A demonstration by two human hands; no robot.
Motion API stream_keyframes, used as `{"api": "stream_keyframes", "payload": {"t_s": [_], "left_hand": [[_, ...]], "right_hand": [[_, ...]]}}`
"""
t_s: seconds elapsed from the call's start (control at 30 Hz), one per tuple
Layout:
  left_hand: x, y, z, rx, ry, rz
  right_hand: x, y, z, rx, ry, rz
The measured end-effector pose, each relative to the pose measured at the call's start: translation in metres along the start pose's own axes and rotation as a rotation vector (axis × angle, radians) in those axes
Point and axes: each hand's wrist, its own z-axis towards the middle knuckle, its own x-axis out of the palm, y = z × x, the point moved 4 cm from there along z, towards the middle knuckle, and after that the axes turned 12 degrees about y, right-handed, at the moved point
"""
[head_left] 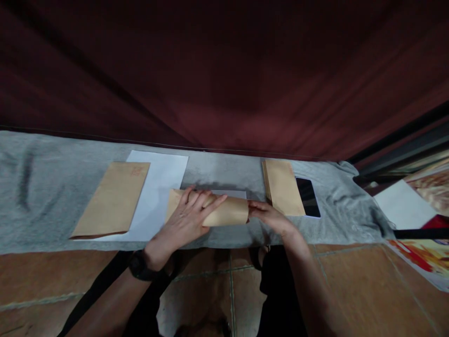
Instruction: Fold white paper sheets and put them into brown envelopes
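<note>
Grey cloth [224,171] covers a low, long surface, and at 12 o'clock behind it hangs a dark red curtain [224,70]. On this cloth, before the person, lies a curved brown envelope [229,213]. Fingers of the left hand [185,221] are spread apart and rest flat over its top. Fingers of the right hand [269,216] are slightly bent at its 3 o'clock end; I cannot tell if they grip it. White paper [233,193] shows just behind it. From this envelope, a brown envelope stack [285,187] lies at 2 o'clock, a phone [308,197] at 3, and another envelope [114,199] at 9, partly over a white sheet [163,173].
</note>
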Motion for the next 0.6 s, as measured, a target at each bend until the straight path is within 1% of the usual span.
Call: {"api": "stream_keyframes", "payload": {"t_s": [0.07, 0.1, 0.17, 0.2, 0.27, 0.3, 0.4, 0.5, 0.6], "left_hand": [[-0.003, 0.022, -0.006, -0.089, -0.039, 0.014], [-0.004, 0.034, -0.009, -0.135, -0.048, 0.010], [-0.004, 0.056, -0.015, -0.209, -0.067, -0.004], [-0.002, 0.065, -0.018, -0.235, -0.068, -0.009], [0.002, 0.076, -0.021, -0.255, -0.055, -0.028], [0.005, 0.080, -0.022, -0.256, -0.042, -0.038], [0.013, 0.084, -0.023, -0.241, -0.009, -0.060], [0.020, 0.089, -0.025, -0.227, 0.005, -0.066], [0.024, 0.096, -0.027, -0.239, 0.019, -0.077]], "right_hand": [[-0.011, 0.000, 0.002, 0.009, -0.147, 0.034], [-0.016, -0.001, 0.002, 0.033, -0.247, -0.016], [-0.018, 0.000, 0.002, 0.087, -0.415, -0.251], [-0.014, 0.001, 0.003, 0.117, -0.455, -0.399], [0.002, 0.004, 0.006, 0.184, -0.470, -0.674], [0.012, 0.005, 0.008, 0.227, -0.458, -0.769], [0.036, 0.009, 0.013, 0.348, -0.480, -0.973], [0.044, 0.013, 0.019, 0.426, -0.474, -0.991], [0.040, 0.013, 0.021, 0.450, -0.456, -0.929]]}}
